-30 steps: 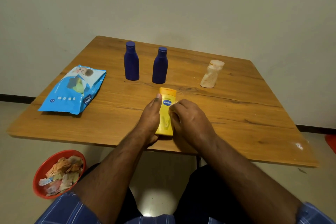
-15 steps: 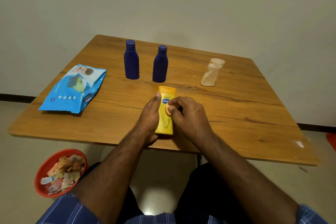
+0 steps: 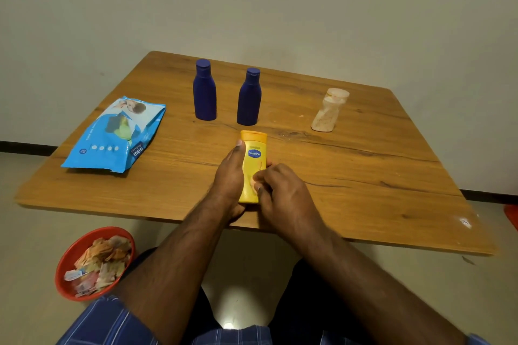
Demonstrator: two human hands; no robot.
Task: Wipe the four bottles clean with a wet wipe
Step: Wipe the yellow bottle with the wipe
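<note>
Lying flat near the front edge of the bench (image 3: 364, 182), the yellow Vaseline bottle (image 3: 253, 159) has its cap pointing to the far edge. The left hand (image 3: 231, 173) holds it along its left side, with the fingers stretched along the body and the thumb under or behind it, as far as I can see. The right hand (image 3: 280, 190) is curled on the lower right part of the bottle and pinches something small and pale against it; I think this is the wet wipe (image 3: 254, 182), but it is almost hidden.

I judge the bottle to be light, stiff plastic with a smooth skin, so when wet it may slip or roll on the wood. A hold across the flat sides near the middle should keep it steady while the wipe rubs.

Two dark blue bottles (image 3: 204, 92) (image 3: 249, 98) stand upright toward the far edge, just beside each other. A pale, stained bottle (image 3: 328, 110) stands toward the far right corner. The blue wipes pack (image 3: 112, 134) lies by the left edge. On the floor, a red bowl (image 3: 67, 260) holds used scraps.
</note>
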